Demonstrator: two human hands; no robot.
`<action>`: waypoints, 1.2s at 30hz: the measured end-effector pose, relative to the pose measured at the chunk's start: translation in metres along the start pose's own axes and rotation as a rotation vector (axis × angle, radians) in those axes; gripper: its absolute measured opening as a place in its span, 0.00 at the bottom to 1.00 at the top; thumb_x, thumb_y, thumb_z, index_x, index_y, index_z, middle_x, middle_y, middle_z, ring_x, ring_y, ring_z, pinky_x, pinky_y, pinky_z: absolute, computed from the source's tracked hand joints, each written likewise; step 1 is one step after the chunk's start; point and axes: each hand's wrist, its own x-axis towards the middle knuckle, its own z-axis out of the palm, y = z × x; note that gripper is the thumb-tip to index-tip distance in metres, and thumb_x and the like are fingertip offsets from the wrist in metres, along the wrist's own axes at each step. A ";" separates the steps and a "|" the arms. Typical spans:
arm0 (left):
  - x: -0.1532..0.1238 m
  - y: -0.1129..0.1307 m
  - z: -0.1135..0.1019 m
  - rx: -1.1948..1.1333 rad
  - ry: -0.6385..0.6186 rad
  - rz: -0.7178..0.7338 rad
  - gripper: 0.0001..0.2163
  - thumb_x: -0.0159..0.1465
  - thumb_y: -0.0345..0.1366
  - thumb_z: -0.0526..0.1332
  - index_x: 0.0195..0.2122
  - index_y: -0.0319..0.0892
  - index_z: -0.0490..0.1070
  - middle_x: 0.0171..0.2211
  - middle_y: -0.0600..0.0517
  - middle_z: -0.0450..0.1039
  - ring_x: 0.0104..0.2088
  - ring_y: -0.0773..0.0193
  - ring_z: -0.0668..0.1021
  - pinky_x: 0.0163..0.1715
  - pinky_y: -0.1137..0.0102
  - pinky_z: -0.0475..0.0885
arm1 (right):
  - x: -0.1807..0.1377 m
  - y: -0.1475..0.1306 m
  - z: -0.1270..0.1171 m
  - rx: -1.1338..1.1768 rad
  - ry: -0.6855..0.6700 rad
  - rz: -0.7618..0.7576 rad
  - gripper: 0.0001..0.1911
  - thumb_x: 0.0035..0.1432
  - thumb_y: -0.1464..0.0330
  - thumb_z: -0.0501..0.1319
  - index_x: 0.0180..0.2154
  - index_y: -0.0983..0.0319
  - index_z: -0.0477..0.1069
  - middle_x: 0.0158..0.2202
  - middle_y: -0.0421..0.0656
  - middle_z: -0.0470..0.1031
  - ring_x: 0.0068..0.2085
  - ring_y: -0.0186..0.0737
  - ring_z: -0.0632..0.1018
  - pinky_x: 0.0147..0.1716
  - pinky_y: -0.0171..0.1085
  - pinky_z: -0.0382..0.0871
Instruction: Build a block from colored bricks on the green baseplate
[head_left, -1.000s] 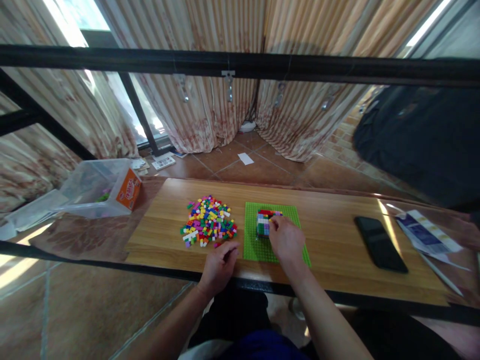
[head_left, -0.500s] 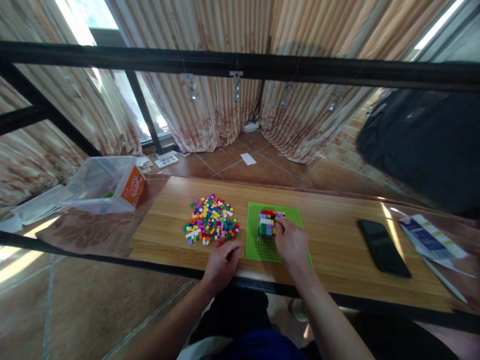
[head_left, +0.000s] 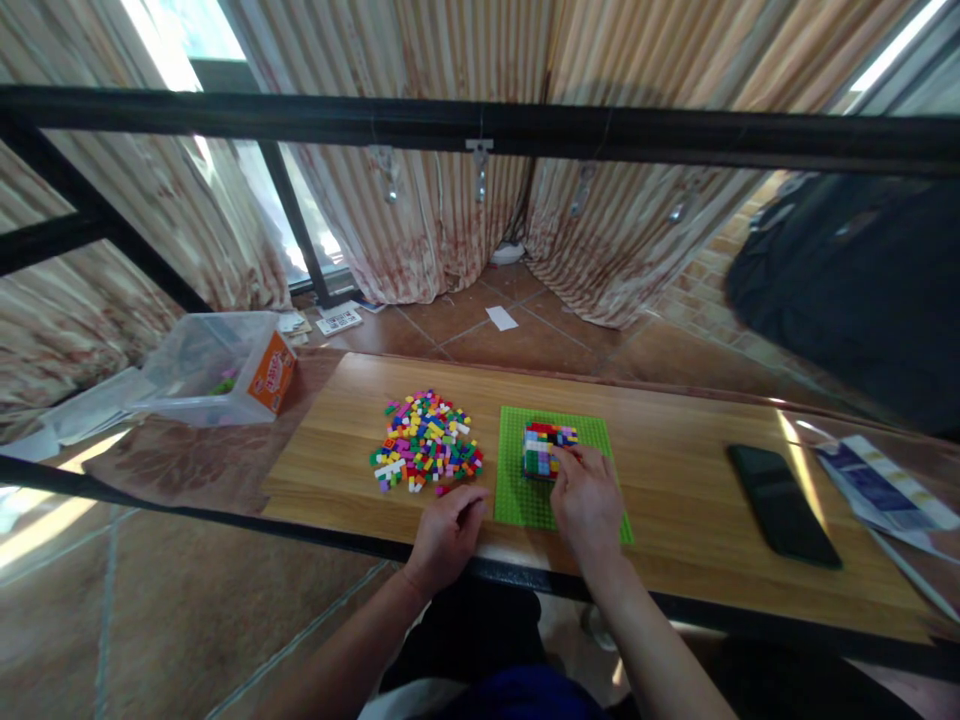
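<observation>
A green baseplate (head_left: 585,433) lies on the wooden table (head_left: 675,470), and a small block built of many-coloured bricks (head_left: 541,446) stands on it. My right hand (head_left: 589,498) rests on the baseplate, its fingertips pinched against the right side of the block. To the left lies a loose pile of small coloured bricks (head_left: 425,454). My left hand (head_left: 446,532) sits curled at the table's near edge, just below that pile; whether it holds a brick is hidden.
A black phone (head_left: 784,503) lies on the right of the table, with printed papers (head_left: 877,487) beyond it. A clear plastic box with an orange label (head_left: 225,367) stands at the left. A black metal bar (head_left: 480,120) crosses overhead. A dark bag (head_left: 855,280) is at right.
The view has drifted slightly. My right hand stays at the right side of the brick block, sliding a little toward me; my left hand stays curled by the pile.
</observation>
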 end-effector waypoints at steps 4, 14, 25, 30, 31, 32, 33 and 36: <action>-0.001 -0.001 0.001 -0.002 -0.006 -0.013 0.08 0.67 0.33 0.56 0.41 0.43 0.75 0.37 0.51 0.80 0.39 0.63 0.80 0.42 0.70 0.74 | -0.001 0.000 0.002 -0.067 -0.023 -0.031 0.18 0.62 0.77 0.52 0.46 0.63 0.78 0.44 0.51 0.73 0.42 0.46 0.69 0.42 0.42 0.65; 0.001 0.002 0.000 -0.024 -0.040 -0.057 0.09 0.67 0.34 0.55 0.39 0.43 0.75 0.35 0.50 0.79 0.37 0.63 0.79 0.41 0.70 0.73 | 0.012 -0.007 -0.009 -0.168 -0.208 -0.091 0.19 0.60 0.78 0.52 0.45 0.61 0.78 0.47 0.52 0.73 0.44 0.48 0.70 0.43 0.43 0.63; -0.002 0.002 -0.031 -0.028 0.164 -0.086 0.09 0.66 0.34 0.56 0.42 0.42 0.76 0.39 0.48 0.79 0.39 0.62 0.80 0.42 0.68 0.74 | 0.003 0.020 -0.008 0.067 -0.018 -0.106 0.19 0.63 0.73 0.50 0.49 0.64 0.76 0.47 0.53 0.75 0.48 0.49 0.73 0.47 0.46 0.68; 0.002 -0.023 -0.077 0.234 0.354 -0.250 0.10 0.63 0.30 0.57 0.42 0.43 0.76 0.39 0.48 0.78 0.37 0.62 0.79 0.40 0.67 0.75 | -0.029 0.026 -0.006 0.266 0.070 -0.066 0.17 0.64 0.64 0.52 0.43 0.61 0.78 0.43 0.51 0.77 0.44 0.48 0.76 0.45 0.47 0.71; 0.002 -0.028 -0.085 0.294 0.376 -0.299 0.09 0.62 0.30 0.58 0.41 0.43 0.76 0.39 0.49 0.77 0.35 0.63 0.79 0.40 0.67 0.75 | -0.035 0.025 -0.006 0.286 0.071 -0.056 0.17 0.64 0.64 0.52 0.42 0.61 0.78 0.43 0.51 0.77 0.44 0.48 0.76 0.45 0.47 0.71; 0.000 -0.032 -0.091 0.339 0.393 -0.340 0.09 0.62 0.30 0.59 0.41 0.42 0.75 0.39 0.49 0.77 0.34 0.63 0.79 0.40 0.67 0.75 | -0.040 0.024 -0.007 0.301 0.070 -0.048 0.16 0.64 0.64 0.52 0.42 0.61 0.78 0.43 0.51 0.77 0.44 0.48 0.77 0.45 0.47 0.72; -0.001 -0.034 -0.096 0.372 0.403 -0.372 0.09 0.61 0.30 0.59 0.41 0.42 0.76 0.39 0.49 0.76 0.34 0.63 0.78 0.40 0.66 0.75 | -0.044 0.022 -0.007 0.311 0.065 -0.046 0.17 0.64 0.63 0.52 0.41 0.61 0.78 0.44 0.51 0.77 0.44 0.48 0.77 0.45 0.48 0.72; -0.005 -0.038 -0.101 0.408 0.379 -0.404 0.09 0.60 0.30 0.61 0.41 0.41 0.76 0.39 0.48 0.75 0.34 0.63 0.78 0.41 0.66 0.74 | -0.049 0.015 -0.009 0.325 0.047 -0.036 0.17 0.64 0.63 0.53 0.40 0.61 0.78 0.44 0.51 0.77 0.44 0.48 0.77 0.45 0.48 0.73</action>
